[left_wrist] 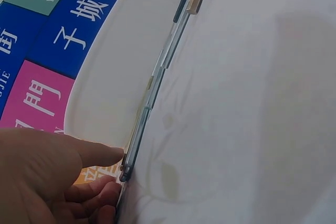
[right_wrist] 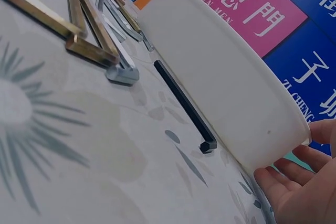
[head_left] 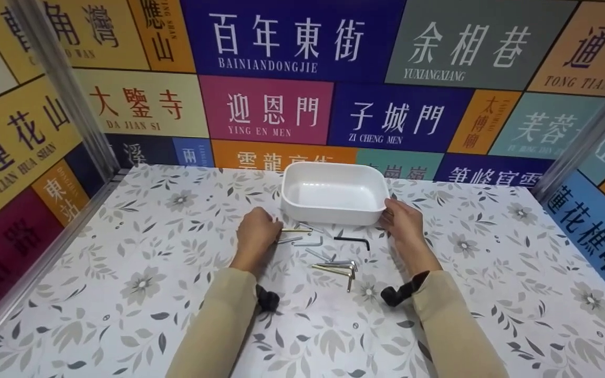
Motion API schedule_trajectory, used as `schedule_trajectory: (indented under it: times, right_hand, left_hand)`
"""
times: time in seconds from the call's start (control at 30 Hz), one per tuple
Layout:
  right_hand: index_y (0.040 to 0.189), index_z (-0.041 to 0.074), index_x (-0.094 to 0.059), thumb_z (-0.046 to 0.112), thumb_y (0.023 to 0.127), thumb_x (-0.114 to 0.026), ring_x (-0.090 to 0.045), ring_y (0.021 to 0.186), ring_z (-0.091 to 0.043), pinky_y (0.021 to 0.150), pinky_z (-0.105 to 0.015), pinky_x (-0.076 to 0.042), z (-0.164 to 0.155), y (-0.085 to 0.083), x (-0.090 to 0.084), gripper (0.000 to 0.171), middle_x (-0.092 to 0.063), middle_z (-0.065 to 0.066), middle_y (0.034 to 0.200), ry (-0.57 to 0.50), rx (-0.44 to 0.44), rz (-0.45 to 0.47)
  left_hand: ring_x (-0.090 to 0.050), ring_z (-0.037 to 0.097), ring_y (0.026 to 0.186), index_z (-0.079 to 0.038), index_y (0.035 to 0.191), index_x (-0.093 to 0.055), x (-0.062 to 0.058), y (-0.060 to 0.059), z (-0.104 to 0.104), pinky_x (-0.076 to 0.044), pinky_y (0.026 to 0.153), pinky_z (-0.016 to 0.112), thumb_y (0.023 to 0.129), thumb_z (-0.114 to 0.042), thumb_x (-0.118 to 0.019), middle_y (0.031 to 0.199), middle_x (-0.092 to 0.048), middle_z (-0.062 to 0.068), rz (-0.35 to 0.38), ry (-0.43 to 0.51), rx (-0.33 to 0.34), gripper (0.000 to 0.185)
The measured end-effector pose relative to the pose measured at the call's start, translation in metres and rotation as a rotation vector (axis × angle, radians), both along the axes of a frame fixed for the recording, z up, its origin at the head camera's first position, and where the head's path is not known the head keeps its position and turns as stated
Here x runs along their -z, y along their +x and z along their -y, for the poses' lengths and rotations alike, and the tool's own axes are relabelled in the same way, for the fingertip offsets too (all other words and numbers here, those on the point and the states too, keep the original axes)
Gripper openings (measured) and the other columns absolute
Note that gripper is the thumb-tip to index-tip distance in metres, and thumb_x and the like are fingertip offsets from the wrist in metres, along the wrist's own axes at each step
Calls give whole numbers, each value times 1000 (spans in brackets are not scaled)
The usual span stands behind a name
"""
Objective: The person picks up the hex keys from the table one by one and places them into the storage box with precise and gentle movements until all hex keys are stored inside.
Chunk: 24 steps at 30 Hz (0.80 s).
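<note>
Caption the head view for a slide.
Right hand touches white rectangular plastic tray; left hand pinches a metal hex key.

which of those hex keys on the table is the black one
The black hex key lying alone, closest to the white tray; the others are silver or brass.

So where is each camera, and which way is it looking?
Head: worn up high, looking forward and down at the white tray, keys, both hands and sleeves.
Left wrist: low on the table, looking along the hex keys; left hand shows.
Right wrist: low, facing the black hex key; right hand shows.
All share the tray.
</note>
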State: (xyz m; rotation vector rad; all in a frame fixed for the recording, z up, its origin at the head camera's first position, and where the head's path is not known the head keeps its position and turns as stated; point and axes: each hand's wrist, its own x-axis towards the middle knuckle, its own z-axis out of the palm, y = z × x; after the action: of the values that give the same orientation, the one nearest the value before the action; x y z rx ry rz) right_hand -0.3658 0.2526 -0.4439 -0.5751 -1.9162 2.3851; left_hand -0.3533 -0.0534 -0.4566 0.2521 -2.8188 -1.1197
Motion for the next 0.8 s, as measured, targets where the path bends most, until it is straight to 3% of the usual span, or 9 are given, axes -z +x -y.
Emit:
schedule_trajectory:
  times: [0.13,0.33,0.43,0.57,0.8]
  right_hand:
    - [154,5,-40,20,105,-52,-56,133,-23,112,-34,-46,0,-1,0,53,-49,-19,154,5,4,2]
    - [155,3,-36,21,104,-53,-55,134,-23,113,-34,-45,0,-1,1,56,-48,-20,154,6,-2,-11]
    - [155,3,-36,21,105,-52,-53,137,-25,114,-33,-44,0,-1,1,56,-47,-20,154,14,-2,-14]
    - [155,3,-36,21,105,-52,-51,140,-27,114,-34,-45,1,-1,1,56,-47,-21,154,11,-6,-11]
    - [155,3,-36,18,104,-52,-56,131,-23,114,-34,-44,1,-3,2,55,-46,-21,154,-22,6,-3]
  left_hand:
    - [-45,22,64,-13,68,-47,-2,3,-3,-37,63,39,85,-19,-67,65,-46,1,-12,-46,9,26]
    - [-35,19,50,-19,54,-35,-2,2,-4,-28,49,35,82,-7,-58,50,-35,-3,-45,-111,19,38]
    - [-42,19,52,-17,55,-45,0,0,-3,-35,51,35,83,-7,-58,53,-46,-2,-72,-113,15,33]
    - [-58,24,66,-11,71,-65,3,-3,1,-48,64,41,88,-11,-60,73,-66,6,-102,-90,-19,17]
    - [-58,22,68,-1,89,-69,-4,-3,6,-47,63,34,95,-27,-65,80,-67,11,-15,47,-55,27]
